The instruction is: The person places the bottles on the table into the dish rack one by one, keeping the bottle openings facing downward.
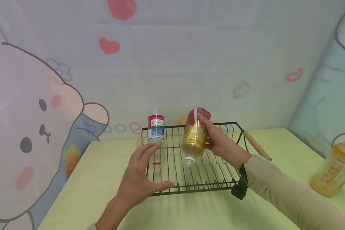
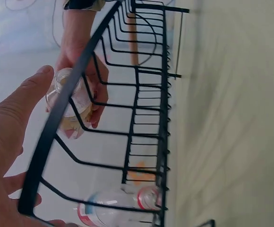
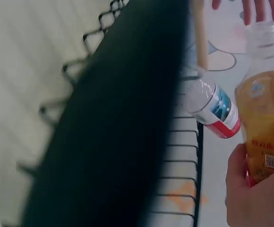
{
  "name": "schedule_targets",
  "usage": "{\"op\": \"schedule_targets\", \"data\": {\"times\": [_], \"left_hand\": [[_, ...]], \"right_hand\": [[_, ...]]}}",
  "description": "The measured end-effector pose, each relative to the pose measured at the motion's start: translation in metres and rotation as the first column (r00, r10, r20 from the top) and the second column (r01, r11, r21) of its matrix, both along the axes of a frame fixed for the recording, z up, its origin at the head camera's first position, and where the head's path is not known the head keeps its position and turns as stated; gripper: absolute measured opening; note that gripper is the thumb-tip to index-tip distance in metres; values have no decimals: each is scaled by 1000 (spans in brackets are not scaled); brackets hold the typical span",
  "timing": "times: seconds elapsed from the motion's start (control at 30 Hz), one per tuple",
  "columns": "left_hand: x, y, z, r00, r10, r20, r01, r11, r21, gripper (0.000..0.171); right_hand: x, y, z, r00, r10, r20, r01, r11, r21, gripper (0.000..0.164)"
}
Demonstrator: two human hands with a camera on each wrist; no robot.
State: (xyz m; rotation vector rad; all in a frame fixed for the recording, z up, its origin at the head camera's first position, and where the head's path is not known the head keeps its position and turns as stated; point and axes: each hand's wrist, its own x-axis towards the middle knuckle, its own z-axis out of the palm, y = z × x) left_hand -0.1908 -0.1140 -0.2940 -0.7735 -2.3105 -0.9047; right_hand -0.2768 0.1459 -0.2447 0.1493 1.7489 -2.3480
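Gold bottle (image 1: 193, 135) gripped in the right hand (image 1: 221, 143), held tipped over the rack (image 1: 189, 192), left hand (image 1: 139, 174) held spread wide, clear bottle (image 1: 156, 127) set in the rack

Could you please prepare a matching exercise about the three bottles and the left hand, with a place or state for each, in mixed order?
Column one:
1. red-and-gold bottle
2. clear bottle
3. orange bottle
4. left hand

Column two:
A. to the right of the rack
B. thumb and fingers spread apart
C. held by the right hand
D. inside the rack

Pairs: 1-C, 2-D, 3-A, 4-B
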Motion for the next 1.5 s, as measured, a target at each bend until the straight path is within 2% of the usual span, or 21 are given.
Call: {"op": "schedule_targets", "data": {"times": [0.17, 0.3, 0.5, 0.63, 0.7, 0.93, 1.07, 1.23, 1.33, 1.5], "left_hand": [[1, -1, -12, 999, -13, 50, 15, 999, -46, 94], [9, 4, -15, 998, -25, 59, 27, 998, -48, 93], [23, 8, -10, 998, -37, 52, 40, 997, -60, 91], [24, 5, -6, 998, -38, 45, 40, 998, -54, 94], [24, 4, -5, 998, -34, 58, 37, 998, -51, 95], [26, 6, -8, 994, -36, 101, 41, 998, -48, 97], [27, 7, -9, 993, -26, 111, 32, 998, -55, 97], [29, 7, -9, 992, -12, 129, 18, 999, -47, 95], [30, 8, -9, 991, -14, 135, 20, 999, -46, 95], [29, 8, -7, 990, -8, 142, 16, 998, -54, 95]], "right_hand": [[-6, -3, -5, 1000, 6, 11, -7, 998, 69, 78], [-3, -5, -3, 999, 50, 1, -50, 991, 128, 79], [5, -3, 17, 994, 107, 4, -106, 978, 182, 81], [-4, -8, 32, 992, 123, -3, -120, 979, 165, 79], [-11, -10, 33, 991, 132, -17, -128, 980, 152, 76], [-37, -8, 1, 983, 178, 34, -180, 980, 83, 72], [-46, -9, -11, 981, 191, 24, -192, 979, 74, 72], [-50, -18, -18, 977, 214, 16, -214, 964, 156, 74], [-49, -22, -22, 983, 185, 16, -184, 959, 216, 77], [-46, -31, -26, 997, 71, -18, -61, 946, 318, 83]]}}
